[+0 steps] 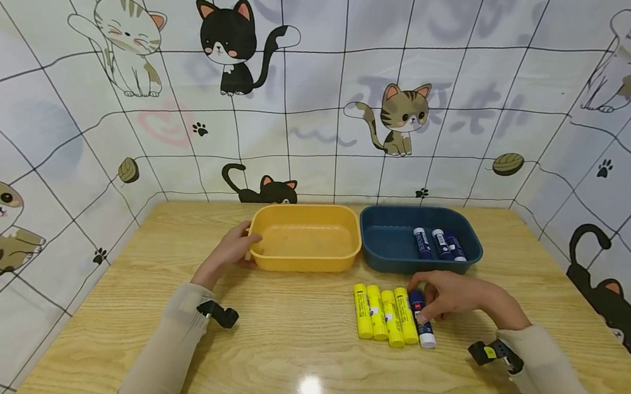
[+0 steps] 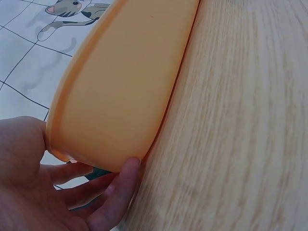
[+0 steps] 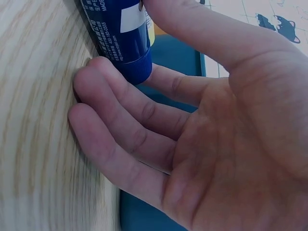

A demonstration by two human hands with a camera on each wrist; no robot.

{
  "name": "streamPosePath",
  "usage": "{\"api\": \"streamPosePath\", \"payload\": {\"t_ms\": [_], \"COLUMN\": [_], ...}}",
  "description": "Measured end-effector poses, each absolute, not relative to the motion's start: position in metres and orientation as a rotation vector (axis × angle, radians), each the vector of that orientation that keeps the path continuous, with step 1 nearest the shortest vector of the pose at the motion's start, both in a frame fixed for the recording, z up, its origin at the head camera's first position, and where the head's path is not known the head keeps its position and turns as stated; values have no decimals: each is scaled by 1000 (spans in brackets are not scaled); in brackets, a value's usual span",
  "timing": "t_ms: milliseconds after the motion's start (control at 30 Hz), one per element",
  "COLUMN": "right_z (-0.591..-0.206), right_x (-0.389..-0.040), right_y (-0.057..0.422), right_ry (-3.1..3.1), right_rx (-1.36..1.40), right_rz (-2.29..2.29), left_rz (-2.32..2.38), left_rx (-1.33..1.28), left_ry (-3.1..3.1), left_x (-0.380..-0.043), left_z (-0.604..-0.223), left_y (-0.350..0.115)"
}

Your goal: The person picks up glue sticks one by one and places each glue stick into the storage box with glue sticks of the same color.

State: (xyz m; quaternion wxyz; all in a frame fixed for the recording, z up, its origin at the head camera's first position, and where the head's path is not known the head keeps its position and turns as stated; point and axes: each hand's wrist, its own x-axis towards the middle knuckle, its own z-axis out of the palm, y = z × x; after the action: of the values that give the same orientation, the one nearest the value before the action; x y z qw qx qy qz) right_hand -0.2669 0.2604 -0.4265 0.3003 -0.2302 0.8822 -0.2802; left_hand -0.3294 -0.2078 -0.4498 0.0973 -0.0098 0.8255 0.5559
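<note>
My left hand (image 1: 235, 244) grips the left end of a yellow plastic bin (image 1: 303, 264), thumb over the rim and fingers along the outer wall. In the left wrist view the bin's side (image 2: 120, 86) rises from the table beside the fingers. My right hand (image 1: 450, 294) pinches a dark blue glue stick (image 1: 418, 302) lying on the table, its white end towards me. The right wrist view shows the stick's blue end (image 3: 137, 70) between thumb and fingers. Several yellow glue sticks (image 1: 389, 318) lie in a row just left of it.
A dark blue bin (image 1: 394, 266) stands against the yellow bin's right side, with three blue glue sticks (image 1: 441, 244) in its right half. Behind both bins rises a wall (image 1: 312, 108) covered in cat drawings. The wooden table (image 1: 278, 352) extends towards me.
</note>
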Motion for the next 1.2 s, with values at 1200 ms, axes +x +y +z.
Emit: {"api": "streamPosePath", "payload": {"t_ms": [1200], "right_z": [-417], "right_x": [-268], "right_y": [262], "right_ry": [2494], "right_rx": [-713], "right_rz": [-685], "left_rz": [1647], "left_rx": [-32], "left_ry": [2448], "left_x": [-330], "left_z": [-450], "left_y": [-207]}}
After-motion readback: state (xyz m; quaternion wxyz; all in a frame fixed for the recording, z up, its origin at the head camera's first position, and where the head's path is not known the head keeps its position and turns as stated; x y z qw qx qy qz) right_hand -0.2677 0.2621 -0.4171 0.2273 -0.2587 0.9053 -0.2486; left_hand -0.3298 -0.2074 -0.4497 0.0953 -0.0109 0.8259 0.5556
